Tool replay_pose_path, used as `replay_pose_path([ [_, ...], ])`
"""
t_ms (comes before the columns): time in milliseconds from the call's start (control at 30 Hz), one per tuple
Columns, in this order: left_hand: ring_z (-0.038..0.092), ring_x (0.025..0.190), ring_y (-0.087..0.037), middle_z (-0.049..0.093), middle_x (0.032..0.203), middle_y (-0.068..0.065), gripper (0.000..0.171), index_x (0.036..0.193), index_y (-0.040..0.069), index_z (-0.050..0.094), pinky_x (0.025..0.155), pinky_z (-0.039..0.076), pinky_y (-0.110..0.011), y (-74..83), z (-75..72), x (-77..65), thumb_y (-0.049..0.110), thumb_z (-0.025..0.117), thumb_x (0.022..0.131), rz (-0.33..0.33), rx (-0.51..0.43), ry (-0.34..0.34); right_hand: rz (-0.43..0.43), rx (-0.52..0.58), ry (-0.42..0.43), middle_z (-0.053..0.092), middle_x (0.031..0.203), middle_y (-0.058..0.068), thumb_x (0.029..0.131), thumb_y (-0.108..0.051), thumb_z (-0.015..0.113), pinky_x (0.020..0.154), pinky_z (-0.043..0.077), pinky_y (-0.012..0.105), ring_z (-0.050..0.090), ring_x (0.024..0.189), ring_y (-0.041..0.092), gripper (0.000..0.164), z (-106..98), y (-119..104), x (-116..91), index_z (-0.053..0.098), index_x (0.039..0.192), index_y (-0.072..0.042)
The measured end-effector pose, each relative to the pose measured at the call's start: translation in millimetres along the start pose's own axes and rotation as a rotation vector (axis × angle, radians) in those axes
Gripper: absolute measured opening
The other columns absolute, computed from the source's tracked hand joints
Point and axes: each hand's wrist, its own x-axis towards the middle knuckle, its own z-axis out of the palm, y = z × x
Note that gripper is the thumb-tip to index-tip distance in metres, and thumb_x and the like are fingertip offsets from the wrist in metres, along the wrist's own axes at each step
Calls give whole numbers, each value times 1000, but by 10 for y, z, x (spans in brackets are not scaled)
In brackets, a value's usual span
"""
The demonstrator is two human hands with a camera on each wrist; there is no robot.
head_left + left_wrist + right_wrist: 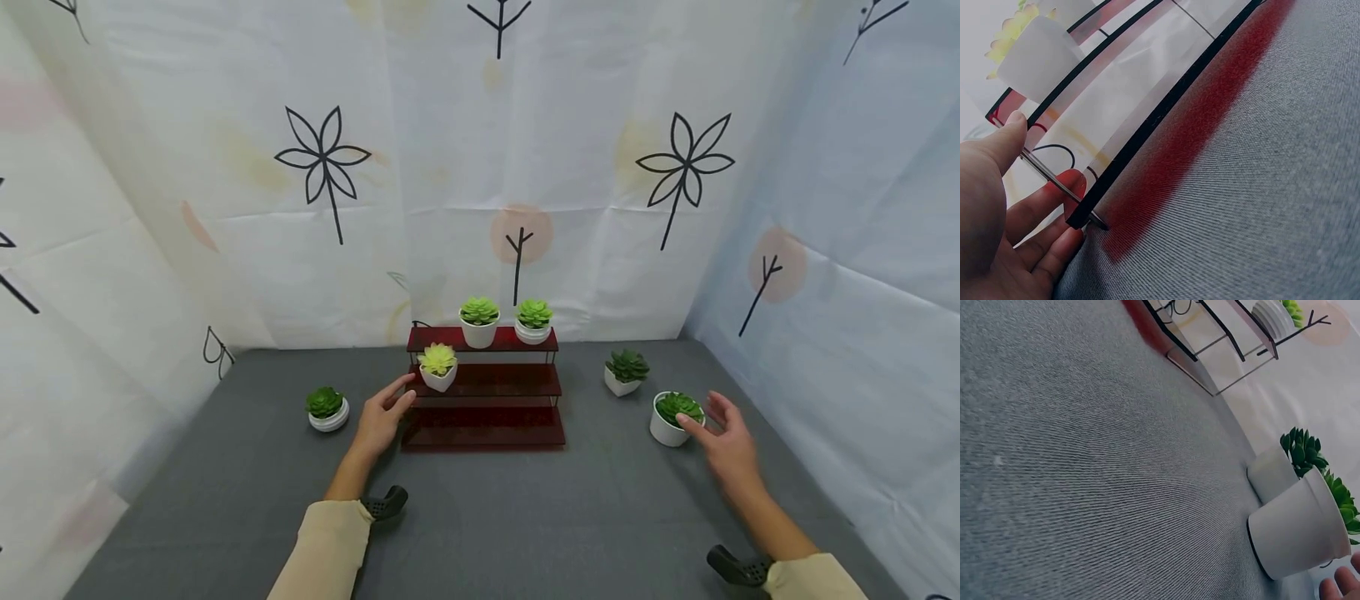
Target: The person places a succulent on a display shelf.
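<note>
A three-tier display rack [483, 427] with dark red see-through shelves stands at the back middle. My left hand [381, 421] is at its left end; in the left wrist view the thumb [1015, 128] lies by a shelf corner and a fingertip shows red through the lowest shelf. The fingers are spread, not clenched. On the middle tier, left side, sits a yellow-green succulent [438, 367] in a white pot. My right hand [729, 442] is beside a green succulent in a round white pot [667, 429], its thumb over the leaves; in the right wrist view the fingertips [1346, 580] appear just off the pot.
Two potted succulents, one left [480, 333] and one right [533, 333], stand on the top tier. A dark green one [622, 383] in a white pot is right of the rack; another [328, 412] is on the left. Patterned cloth walls [450, 150] surround the grey tabletop [525, 525].
</note>
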Motion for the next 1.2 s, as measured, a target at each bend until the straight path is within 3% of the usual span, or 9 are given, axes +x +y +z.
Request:
replay_pose_path([
  [100,51,97,-25,59,102,-16,38,125,18,48,77,40,-44,4,2,3,25,52,87,-4,0,2,9,53,-98,20,136,26,82,-30,59,92,21,50,20,122,39,80,-6,-123,-13,11,137,0],
  [200,51,97,-24,60,102,-16,38,125,18,48,77,40,-44,-6,1,6,26,52,87,-13,4,4,38,67,-188,9,139,25,82,-29,59,94,16,52,11,124,39,85,3,-135,11,3,138,-1],
  [333,52,96,-24,60,101,-16,39,125,19,48,76,40,-42,-68,-6,26,27,53,87,-20,9,4,71,42,-246,6,139,25,80,-31,62,93,17,52,12,124,39,90,55,-86,31,-1,138,-2],
  [567,51,97,-20,61,100,-8,40,123,28,49,76,41,-40,-275,-12,121,37,53,84,-17,15,7,101,26,-175,19,134,27,77,-34,64,92,23,47,23,120,36,90,190,-35,54,7,137,2],
  [767,53,95,-18,62,99,-8,40,122,31,49,73,42,-35,-317,4,133,41,52,84,-1,43,18,104,51,-137,23,133,25,77,-30,65,92,24,45,26,118,34,86,276,-96,54,12,136,2],
  [1033,52,95,-23,61,100,-14,38,123,22,49,74,41,-41,-113,5,50,28,53,86,-10,4,17,67,78,-142,28,131,23,76,-33,65,90,27,44,30,116,31,84,394,-246,58,17,136,1],
  [1200,52,97,-24,59,103,-16,38,124,19,48,77,40,-46,-7,17,-15,26,52,87,-10,11,14,-1,45,-97,36,126,22,75,-35,66,82,35,32,37,110,28,79,530,-223,103,25,134,-1],
])
